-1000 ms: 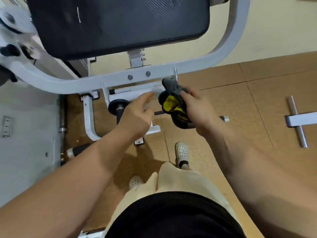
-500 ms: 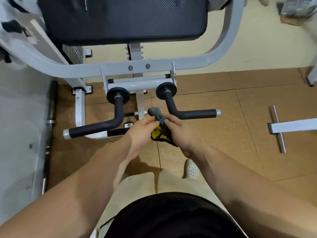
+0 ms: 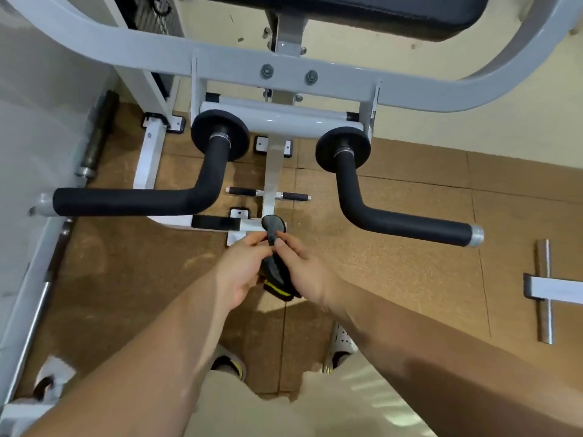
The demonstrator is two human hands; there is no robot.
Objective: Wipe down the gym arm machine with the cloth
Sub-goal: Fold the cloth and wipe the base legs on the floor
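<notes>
The arm machine has a curved white frame (image 3: 132, 52), a black pad (image 3: 362, 14) at the top, and two black foam handles, one to the left (image 3: 132, 201) and one to the right (image 3: 407, 223). A dark grey cloth with a yellow edge (image 3: 274, 269) is bunched between my two hands, below the handles and apart from them. My left hand (image 3: 243, 272) pinches its left side. My right hand (image 3: 304, 274) grips its right side with fingertips near the cloth's top.
Brown cork-like floor tiles (image 3: 394, 279) lie under the machine. A white bar with a metal cross tube (image 3: 544, 291) sits at the right. A white frame with a steel rod (image 3: 38, 294) runs along the left. My feet in white shoes (image 3: 339, 351) stand below.
My hands dropped from the frame's centre bracket to below the handles, with the cloth now held by both. The view moved closer and tilted down.
</notes>
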